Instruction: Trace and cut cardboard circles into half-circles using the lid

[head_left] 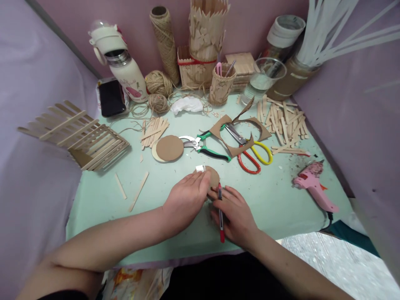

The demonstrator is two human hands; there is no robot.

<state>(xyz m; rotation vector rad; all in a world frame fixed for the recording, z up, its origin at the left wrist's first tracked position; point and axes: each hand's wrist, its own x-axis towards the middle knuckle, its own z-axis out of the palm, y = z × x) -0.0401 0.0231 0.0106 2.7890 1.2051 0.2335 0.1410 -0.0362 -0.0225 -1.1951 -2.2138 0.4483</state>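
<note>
My left hand lies over a round brown cardboard disc, its fingers closed together on it and hiding much of the disc. A small white piece shows at the disc's far edge. Between the fingers of my right hand is a red-ended pen, its upper end at the disc's right edge. Beyond my hands, another cardboard disc overlaps a paler round piece. Touching it are the green-handled pruning shears, beside scissors with red and yellow handles.
Cut cardboard offcuts lie over the scissors. Wooden sticks are heaped at the right, near a pink glue gun. A slatted stick structure stands left. A bottle, twine cone and water cup line the back.
</note>
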